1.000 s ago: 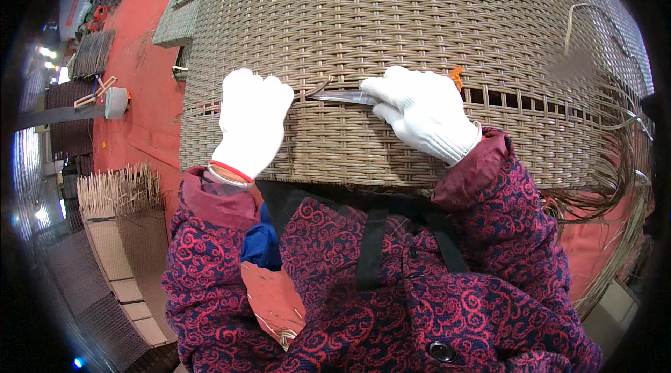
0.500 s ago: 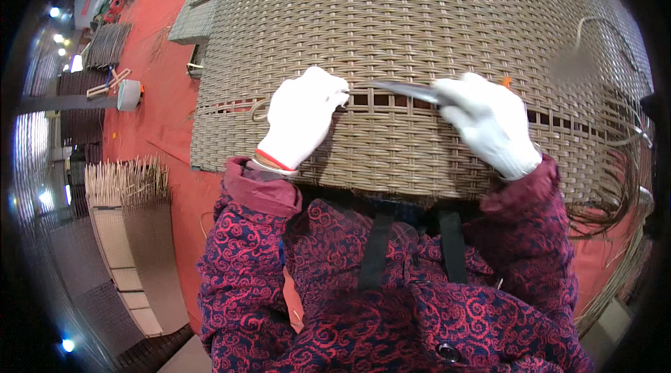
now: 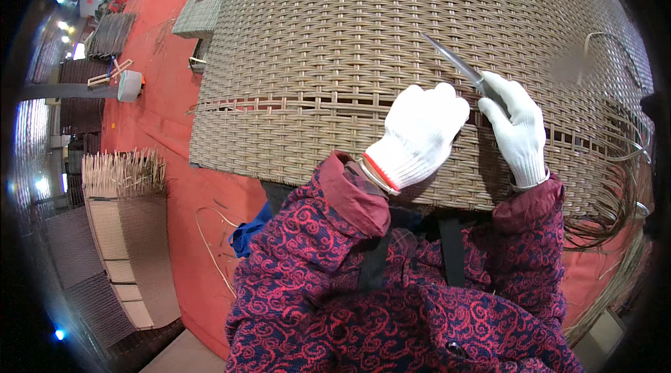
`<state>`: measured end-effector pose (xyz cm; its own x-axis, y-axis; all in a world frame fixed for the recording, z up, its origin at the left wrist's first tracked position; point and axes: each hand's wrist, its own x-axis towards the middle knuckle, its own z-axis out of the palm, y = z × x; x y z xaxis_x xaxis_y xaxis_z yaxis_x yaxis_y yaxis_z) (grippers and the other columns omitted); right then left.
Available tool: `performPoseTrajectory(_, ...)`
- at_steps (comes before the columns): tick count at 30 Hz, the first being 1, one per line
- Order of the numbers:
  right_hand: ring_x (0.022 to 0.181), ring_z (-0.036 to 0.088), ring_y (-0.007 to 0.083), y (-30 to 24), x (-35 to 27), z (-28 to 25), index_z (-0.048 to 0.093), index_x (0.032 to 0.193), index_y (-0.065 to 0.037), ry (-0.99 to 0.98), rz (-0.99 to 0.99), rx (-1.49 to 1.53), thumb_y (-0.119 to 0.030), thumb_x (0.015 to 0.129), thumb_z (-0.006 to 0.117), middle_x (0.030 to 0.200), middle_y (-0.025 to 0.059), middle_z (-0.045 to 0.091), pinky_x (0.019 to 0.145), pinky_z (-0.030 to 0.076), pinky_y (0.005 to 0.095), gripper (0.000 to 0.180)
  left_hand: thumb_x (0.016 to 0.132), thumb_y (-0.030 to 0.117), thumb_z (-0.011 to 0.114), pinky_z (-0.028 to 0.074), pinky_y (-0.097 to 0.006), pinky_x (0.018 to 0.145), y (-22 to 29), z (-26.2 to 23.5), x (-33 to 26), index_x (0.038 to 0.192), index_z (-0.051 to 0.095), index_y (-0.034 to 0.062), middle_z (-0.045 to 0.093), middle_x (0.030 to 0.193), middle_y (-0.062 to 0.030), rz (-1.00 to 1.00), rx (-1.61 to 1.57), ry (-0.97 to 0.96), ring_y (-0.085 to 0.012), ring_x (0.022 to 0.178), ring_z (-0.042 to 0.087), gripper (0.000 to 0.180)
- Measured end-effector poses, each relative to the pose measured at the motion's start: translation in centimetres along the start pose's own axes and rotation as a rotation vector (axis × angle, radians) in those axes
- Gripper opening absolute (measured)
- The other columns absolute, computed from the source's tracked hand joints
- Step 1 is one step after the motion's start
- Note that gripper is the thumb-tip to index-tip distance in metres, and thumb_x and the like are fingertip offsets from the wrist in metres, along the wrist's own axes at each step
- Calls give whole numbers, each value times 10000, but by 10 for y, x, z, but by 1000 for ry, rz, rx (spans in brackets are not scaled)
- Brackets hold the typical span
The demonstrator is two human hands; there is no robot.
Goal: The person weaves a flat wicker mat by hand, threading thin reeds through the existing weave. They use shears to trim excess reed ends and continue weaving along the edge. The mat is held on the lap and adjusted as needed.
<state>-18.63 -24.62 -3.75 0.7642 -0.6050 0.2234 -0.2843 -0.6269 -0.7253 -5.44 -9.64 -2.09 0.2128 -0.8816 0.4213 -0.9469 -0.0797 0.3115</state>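
Note:
A large brown wicker panel (image 3: pixel 328 59) lies before me, with a row of open slots (image 3: pixel 335 102) running across its near part. My left hand (image 3: pixel 421 128), in a white knit glove, is closed against this row; its curled fingers hide whatever they hold. To the right, my gloved right hand (image 3: pixel 516 121) grips a slim, pointed metal tool (image 3: pixel 453 60) by its dark handle. The tool's tip points up and left, over the weave, beyond my left hand. A small gap separates the two hands.
Loose strands (image 3: pixel 608 216) hang at the panel's right end. On the red floor (image 3: pixel 150 107), left, stand a bundle of cut canes (image 3: pixel 126 172) and a post with a pale round end (image 3: pixel 129 86). A blue cloth (image 3: pixel 250 232) lies below the panel's near edge.
My left hand has moved right along the slots, close to my right hand. My right hand has shifted slightly right, and the tool has swung from nearly level to pointing up and left.

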Motion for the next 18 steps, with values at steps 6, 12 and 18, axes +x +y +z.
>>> performPoseTrajectory(6,998,688,215,-11,-3,-6,671,1290,-51,-81,44,-131,-80,887,735,1106,108,712,909,525,316,410,829,211,669,441,-448,691,-19,-18,5,843,629,117,601,805,-88,168,183,-97,-286,782,614,103)
performPoseTrajectory(12,936,696,268,-35,-10,-19,698,1219,-158,-186,25,-80,-205,893,727,1019,71,704,838,549,364,331,847,102,720,560,-382,800,-64,-56,-7,972,679,25,710,995,-126,-49,-313,-284,-290,865,687,152)
performPoseTrajectory(18,775,666,308,-66,-9,-14,644,1045,-163,-343,-310,-414,-241,917,673,883,65,624,649,524,438,153,941,73,717,519,-248,669,-101,-81,-44,1102,688,-32,693,853,-46,-673,-1116,-111,-97,726,618,194)
